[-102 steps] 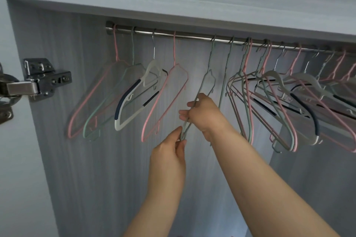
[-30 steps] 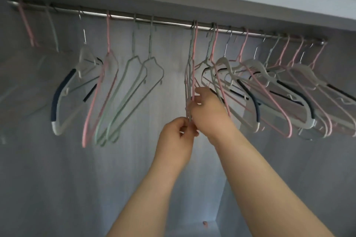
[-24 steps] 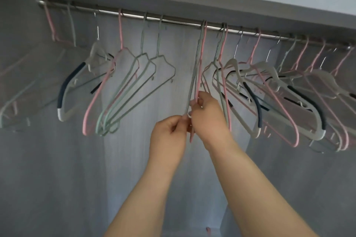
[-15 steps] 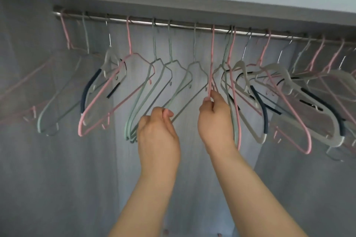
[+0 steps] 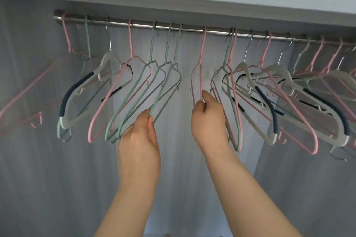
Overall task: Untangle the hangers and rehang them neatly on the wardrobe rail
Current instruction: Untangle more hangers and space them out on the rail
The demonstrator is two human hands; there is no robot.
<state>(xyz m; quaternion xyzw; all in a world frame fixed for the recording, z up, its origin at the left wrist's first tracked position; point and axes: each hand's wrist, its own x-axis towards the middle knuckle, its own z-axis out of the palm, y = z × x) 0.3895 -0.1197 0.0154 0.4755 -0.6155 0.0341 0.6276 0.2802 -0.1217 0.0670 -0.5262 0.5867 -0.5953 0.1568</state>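
Head view shows my two hands up in the wardrobe, under the rail [image 5: 192,30]. My left hand [image 5: 139,136] pinches the low edge of a green hanger [image 5: 157,98] between thumb and fingers. That hanger hangs on the rail close beside two more green ones. My right hand [image 5: 208,119] is curled round the side of a pink hanger [image 5: 201,50]. The pink one hangs by itself on the rail, in the gap in the middle.

Left of the green ones, the hangers hang apart, each on its own hook. On the right, a big bunch [image 5: 269,86] of pink, green and white hangers is crossed over and packed tight.

I think this is the spreading-out step: each hanger gets its own spot. The job looks about half done, since the right side is a mess.

Next I should let the green hanger go so it hangs straight. Then I slide the pink one along the rail toward it. I must go gently, because thin hangers swing and can catch on the one next to them. After that, the bunch needs pulling apart, one hook at a time.
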